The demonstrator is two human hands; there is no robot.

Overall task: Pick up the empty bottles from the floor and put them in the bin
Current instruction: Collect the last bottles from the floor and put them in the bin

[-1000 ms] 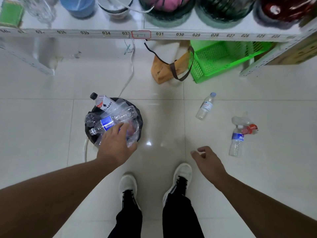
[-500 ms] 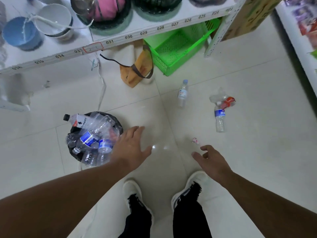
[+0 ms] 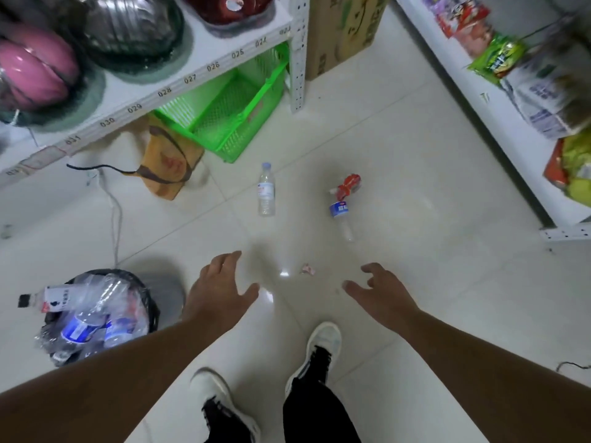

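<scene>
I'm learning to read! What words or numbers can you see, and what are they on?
"024", "025", "026", "027", "028", "029", "030", "031": number strip on the white metal shelf edge.
Brown cardboard box: printing too blurred.
Clear plastic bottle with a white label, blue-labelled clear bottle, crushed red-labelled bottle: labels too small.
Bottles in the black bin and snack packets: unreadable.

Open tile floor (image 3: 415, 193) ahead of both hands, nothing between them and the floor bottles. Left hand (image 3: 220, 290) and right hand (image 3: 382, 297) are empty, fingers spread. Small paper scrap (image 3: 307, 269) lies between them. Obstacles: bin (image 3: 150, 302) piled over its rim at left, green basket (image 3: 230, 113) and tan bag (image 3: 166, 161) under the shelf, right shelving (image 3: 499, 123) closing off that side.
</scene>
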